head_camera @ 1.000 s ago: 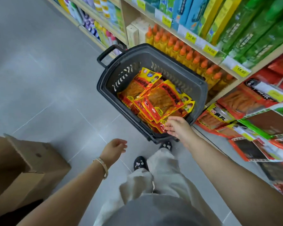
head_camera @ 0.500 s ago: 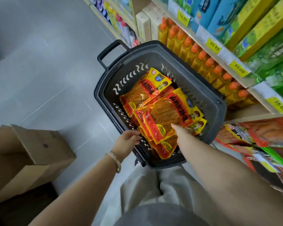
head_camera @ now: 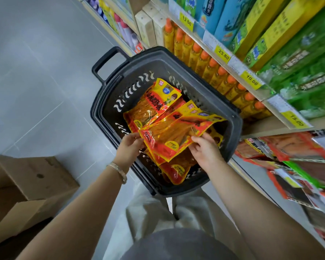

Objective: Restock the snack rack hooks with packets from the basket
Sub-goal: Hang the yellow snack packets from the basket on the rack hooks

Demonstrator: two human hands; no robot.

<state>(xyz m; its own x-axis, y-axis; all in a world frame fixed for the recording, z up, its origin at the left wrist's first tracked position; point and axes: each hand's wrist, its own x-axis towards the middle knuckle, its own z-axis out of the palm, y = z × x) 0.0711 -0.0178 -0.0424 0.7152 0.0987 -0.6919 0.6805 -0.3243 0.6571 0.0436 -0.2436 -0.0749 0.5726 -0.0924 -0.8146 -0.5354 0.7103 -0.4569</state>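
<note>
Bare forearms [head_camera: 79, 207], pale bracelet [head_camera: 118, 172] on the left wrist, cream trousers [head_camera: 150, 212], grey top [head_camera: 176, 244].

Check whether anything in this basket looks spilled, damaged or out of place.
Nothing looks spilled or torn. The orange-and-yellow snack packets lie jumbled at mixed angles inside the dark grey plastic basket; the left hand and right hand grip a few.

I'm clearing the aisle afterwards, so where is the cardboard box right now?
In the head view, the cardboard box sits on the floor at lower left, to the left of the dark basket and across the aisle from the shelves.
</note>
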